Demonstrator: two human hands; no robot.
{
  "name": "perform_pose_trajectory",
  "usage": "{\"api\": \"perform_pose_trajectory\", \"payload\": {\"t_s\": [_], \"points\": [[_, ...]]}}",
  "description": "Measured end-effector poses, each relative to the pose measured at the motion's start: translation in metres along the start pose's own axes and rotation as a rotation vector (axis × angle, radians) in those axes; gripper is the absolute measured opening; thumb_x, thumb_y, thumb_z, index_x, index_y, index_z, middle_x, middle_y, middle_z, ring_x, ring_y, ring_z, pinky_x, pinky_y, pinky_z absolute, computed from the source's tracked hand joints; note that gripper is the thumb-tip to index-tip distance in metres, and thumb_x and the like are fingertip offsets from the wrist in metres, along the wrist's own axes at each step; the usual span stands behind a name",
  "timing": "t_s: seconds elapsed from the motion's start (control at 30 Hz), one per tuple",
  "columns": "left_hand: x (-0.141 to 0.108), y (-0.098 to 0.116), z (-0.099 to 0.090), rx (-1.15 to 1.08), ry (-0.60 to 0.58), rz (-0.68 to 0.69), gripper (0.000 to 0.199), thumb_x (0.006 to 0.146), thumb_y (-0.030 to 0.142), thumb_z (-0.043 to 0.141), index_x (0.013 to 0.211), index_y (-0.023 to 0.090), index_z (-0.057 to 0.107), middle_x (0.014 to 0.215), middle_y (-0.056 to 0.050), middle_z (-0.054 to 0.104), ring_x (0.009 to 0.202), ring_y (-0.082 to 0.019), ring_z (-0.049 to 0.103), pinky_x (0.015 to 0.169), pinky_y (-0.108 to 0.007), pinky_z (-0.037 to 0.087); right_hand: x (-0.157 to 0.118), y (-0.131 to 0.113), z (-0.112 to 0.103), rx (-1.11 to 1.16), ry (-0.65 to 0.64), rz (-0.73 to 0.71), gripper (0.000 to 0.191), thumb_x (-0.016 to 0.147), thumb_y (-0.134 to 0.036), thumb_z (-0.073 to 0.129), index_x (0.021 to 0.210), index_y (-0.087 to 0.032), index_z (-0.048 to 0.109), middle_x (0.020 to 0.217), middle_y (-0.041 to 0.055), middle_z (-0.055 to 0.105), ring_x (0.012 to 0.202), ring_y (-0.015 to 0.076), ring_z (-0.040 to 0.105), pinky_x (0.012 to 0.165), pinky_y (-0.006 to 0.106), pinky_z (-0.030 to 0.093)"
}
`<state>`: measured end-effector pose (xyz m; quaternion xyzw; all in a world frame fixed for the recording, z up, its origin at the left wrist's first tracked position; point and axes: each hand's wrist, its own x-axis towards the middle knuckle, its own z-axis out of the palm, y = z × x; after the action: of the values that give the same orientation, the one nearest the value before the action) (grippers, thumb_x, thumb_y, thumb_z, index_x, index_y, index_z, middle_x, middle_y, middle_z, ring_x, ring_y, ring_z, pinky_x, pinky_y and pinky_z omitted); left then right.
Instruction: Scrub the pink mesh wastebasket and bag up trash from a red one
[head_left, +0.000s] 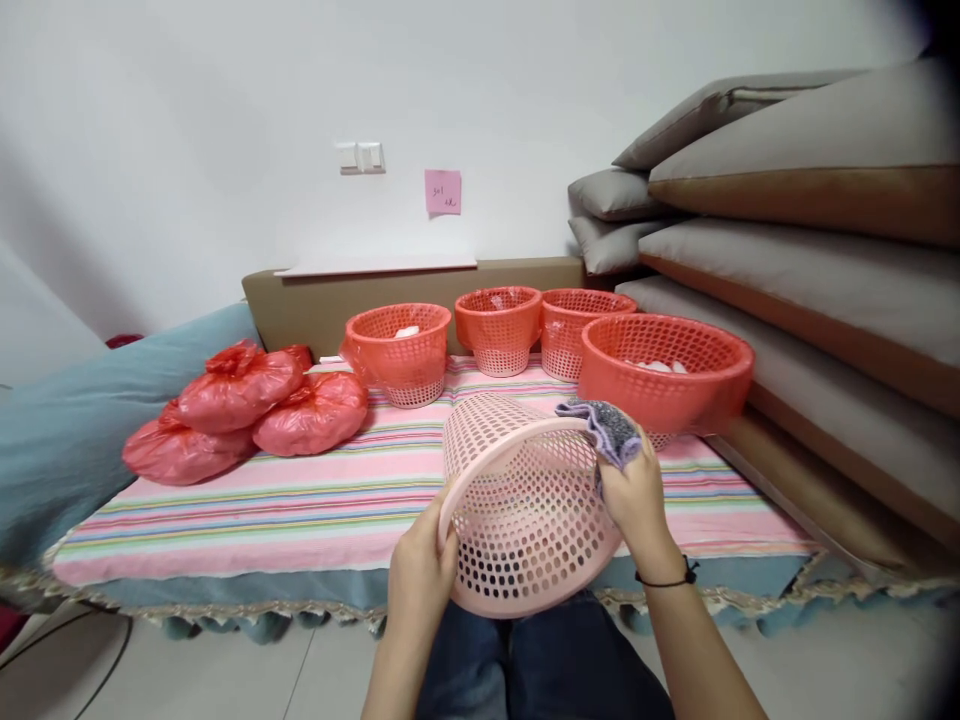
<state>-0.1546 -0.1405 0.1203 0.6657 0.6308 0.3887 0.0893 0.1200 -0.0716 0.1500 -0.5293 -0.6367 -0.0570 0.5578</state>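
A pale pink perforated plastic basket (pixel 525 575) is tilted on its side above my lap, its wide mouth turned toward me. My left hand (pixel 424 560) grips the rim at its left, thumb on the inside. On the opposite side, my right hand (pixel 634 485) clasps a grey cloth with purple edging (pixel 611 432) against the basket's rim. Part of the cloth hangs inside the wall, and the fingers behind it are partly hidden. The basket holds nothing that I can see.
Several baskets lined with red bags stand behind, including a left one (pixel 397 350) and a right one (pixel 667 375) with white items inside. Tied red bags (pixel 240 390) lie at left on the striped cloth (pixel 300 510). Grey cushions (pixel 810 270) are stacked at right.
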Motion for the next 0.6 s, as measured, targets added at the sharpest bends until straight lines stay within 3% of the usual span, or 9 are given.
{"api": "perform_pose_trajectory", "payload": {"t_s": [0.13,0.27,0.37,0.47,0.6], "points": [[0.003,0.003,0.004,0.065,-0.017,-0.017,0.05,0.084,0.02,0.048,0.132,0.017,0.06,0.097,-0.012,0.078,0.082,-0.027,0.074,0.072,-0.034,0.054,0.001,-0.024,0.001,-0.016,-0.011,-0.064,0.061,0.078,-0.016,0.045,0.138,-0.024,0.051,0.131,0.0091,0.059,0.122,0.0289,0.049,0.107,0.055,0.035],[0.005,0.014,0.005,0.076,-0.056,0.019,0.057,0.083,0.014,0.047,0.139,0.021,0.055,0.113,-0.012,0.075,0.094,-0.027,0.073,0.076,-0.034,0.054,0.008,-0.073,0.006,-0.071,-0.221,-0.371,0.07,0.071,-0.017,0.048,0.14,-0.027,0.05,0.131,0.0047,0.058,0.128,0.0305,0.042,0.117,0.061,0.016],[0.007,0.019,0.002,0.065,-0.071,0.006,0.058,0.083,0.012,0.046,0.139,0.022,0.054,0.12,-0.012,0.073,0.099,-0.027,0.072,0.08,-0.034,0.054,0.006,-0.093,0.011,-0.095,-0.37,-0.565,0.071,0.072,-0.017,0.051,0.142,-0.03,0.049,0.137,0.0025,0.056,0.135,0.0306,0.036,0.119,0.059,0.011],[0.009,0.015,-0.004,0.002,-0.109,0.006,0.057,0.083,0.014,0.045,0.139,0.021,0.054,0.116,-0.01,0.074,0.098,-0.025,0.072,0.081,-0.033,0.053,0.005,-0.09,0.011,-0.132,-0.377,-0.59,0.074,0.074,-0.01,0.05,0.144,-0.032,0.045,0.143,0.0007,0.052,0.139,0.0279,0.033,0.12,0.055,0.011],[0.007,0.003,-0.011,-0.046,-0.133,-0.007,0.055,0.083,0.018,0.046,0.136,0.021,0.056,0.105,-0.008,0.077,0.09,-0.023,0.073,0.077,-0.032,0.054,0.005,-0.054,-0.002,-0.183,-0.258,-0.422,0.074,0.074,-0.005,0.048,0.144,-0.03,0.044,0.139,0.0046,0.054,0.133,0.0283,0.041,0.116,0.056,0.022]]}}
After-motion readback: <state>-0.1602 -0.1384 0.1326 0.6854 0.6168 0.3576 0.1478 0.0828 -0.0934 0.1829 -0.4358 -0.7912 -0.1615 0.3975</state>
